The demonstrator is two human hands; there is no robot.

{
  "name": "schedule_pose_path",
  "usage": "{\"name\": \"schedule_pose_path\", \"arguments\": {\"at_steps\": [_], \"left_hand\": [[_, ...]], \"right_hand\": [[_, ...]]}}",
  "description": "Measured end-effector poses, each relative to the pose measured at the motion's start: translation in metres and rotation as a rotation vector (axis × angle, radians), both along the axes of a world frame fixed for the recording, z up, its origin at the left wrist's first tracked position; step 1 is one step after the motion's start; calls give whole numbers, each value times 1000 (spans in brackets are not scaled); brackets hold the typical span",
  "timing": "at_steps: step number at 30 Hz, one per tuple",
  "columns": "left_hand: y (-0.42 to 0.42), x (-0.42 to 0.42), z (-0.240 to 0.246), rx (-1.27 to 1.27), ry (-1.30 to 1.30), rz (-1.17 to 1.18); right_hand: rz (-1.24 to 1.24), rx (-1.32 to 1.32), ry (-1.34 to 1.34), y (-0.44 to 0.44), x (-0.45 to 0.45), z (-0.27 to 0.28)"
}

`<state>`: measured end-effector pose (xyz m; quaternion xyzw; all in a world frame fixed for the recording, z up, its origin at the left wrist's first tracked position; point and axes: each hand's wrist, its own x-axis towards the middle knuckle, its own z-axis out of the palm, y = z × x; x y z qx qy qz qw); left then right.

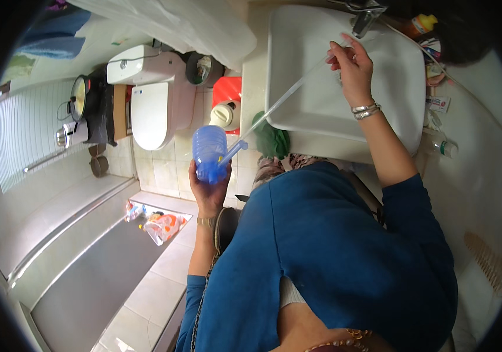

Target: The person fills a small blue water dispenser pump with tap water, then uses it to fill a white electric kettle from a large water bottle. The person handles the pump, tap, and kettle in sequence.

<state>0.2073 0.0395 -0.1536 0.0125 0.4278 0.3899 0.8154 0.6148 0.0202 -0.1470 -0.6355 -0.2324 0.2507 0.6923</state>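
My left hand [210,191] grips the base of a translucent blue plastic hand-press water pump [209,143], its ribbed bellows pointing away from me and its short spout [235,151] sticking out to the right. A long clear plastic tube [292,90] slants up and right from the pump, over the rim of the white washbasin [273,70]. Above the basin, my right hand [351,66] pinches the tube's far end close to the metal faucet [364,20]. Whether water is running cannot be made out.
Left of the basin hangs a green mesh cloth [272,137]. Beyond the pump are a beige jug [226,115], a red stool [228,88], a bin [196,66] and a white toilet [152,114]. A small bottle [446,148] and a yellow-capped bottle [422,25] lie along the basin's right side.
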Motion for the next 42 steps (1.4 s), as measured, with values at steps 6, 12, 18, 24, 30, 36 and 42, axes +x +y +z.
{"name": "schedule_pose_path", "arguments": {"at_steps": [6,12,18,24,30,36,42], "left_hand": [[0,-27,-13,27,-5,28],[0,-72,-35,47,-144,80],[-14,-135,-56,47,-158,183],[-58,-193,-65,-1,-85,350],[-91,-239,-52,-28,-73,618],[-105,-277,-31,7,-4,808],[-100,-308,-8,121,111,951]], "right_hand": [[421,49,127,-6,-43,2],[735,200,161,-6,-118,10],[852,241,67,-15,-193,18],[1005,250,-188,-17,-265,27],[1094,372,-436,-4,-329,25],[1203,300,-475,4,-388,25],[1309,332,-913,19,-447,19]]}}
